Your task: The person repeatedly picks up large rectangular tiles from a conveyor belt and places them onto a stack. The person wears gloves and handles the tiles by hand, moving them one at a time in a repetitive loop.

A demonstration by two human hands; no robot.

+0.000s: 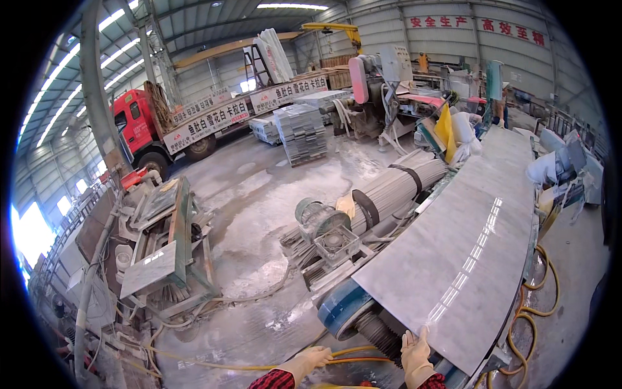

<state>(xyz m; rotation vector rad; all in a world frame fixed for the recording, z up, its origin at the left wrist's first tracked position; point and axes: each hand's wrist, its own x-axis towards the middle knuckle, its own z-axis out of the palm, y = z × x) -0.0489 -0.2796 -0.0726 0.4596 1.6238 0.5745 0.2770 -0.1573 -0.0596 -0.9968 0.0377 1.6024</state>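
Two gloved hands [312, 360] [416, 358] are near, with one large pale slab [460, 240] at right. One bundle of strips [389, 191] wears two dark straps [367, 209] [407, 175]. Far left stands one red-cabbed truck [217, 123].

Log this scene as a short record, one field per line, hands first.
Left hand: cream-gloved, beside a yellow-orange hose; whether it grips the hose is unclear
Right hand: cream-gloved, fingers at the near edge of the pale slab
Slab: grey-white, glossy, long, reflecting lights
Beside slab, left: blue drum, dusty motor, strapped bundle of strips
Right of slab: looped yellow hose
Background: red truck, stacked grey pieces
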